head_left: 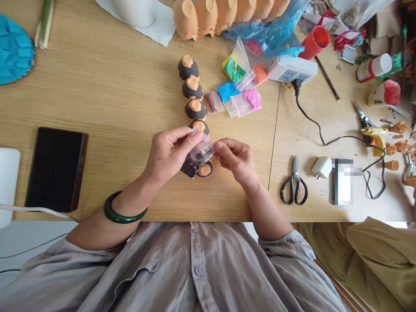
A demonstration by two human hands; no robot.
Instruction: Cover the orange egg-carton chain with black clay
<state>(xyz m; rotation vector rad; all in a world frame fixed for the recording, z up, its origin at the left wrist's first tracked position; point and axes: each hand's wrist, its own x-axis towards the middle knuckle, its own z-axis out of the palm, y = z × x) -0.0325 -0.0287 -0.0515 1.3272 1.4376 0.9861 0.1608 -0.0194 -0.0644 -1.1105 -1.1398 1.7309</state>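
Observation:
My left hand (pixel 172 151) pinches the top edge of a small clear plastic bag (pixel 198 155) with black material in its lower part. At the bag's right corner, the fingertips of my right hand (pixel 235 159) are closed on its edge. Under and beyond the bag runs a column of orange pieces with black bands (pixel 194 109), touching one another; the bag hides part of the nearer ones. To their right lie small bags of coloured material, among them a blue packet (pixel 227 91), a pink packet (pixel 252 99), a brown packet (pixel 212 102) and a green one (pixel 234 70).
Black-handled scissors (pixel 294 184), a white plug adapter (pixel 321 167) and a power strip (pixel 292 69) with a black cord lie to the right. A dark phone-like device (pixel 56 169) is at left. Large orange moulded pieces (pixel 208 17) stand at the back. Another person's clothed leg (pixel 367 251) shows lower right.

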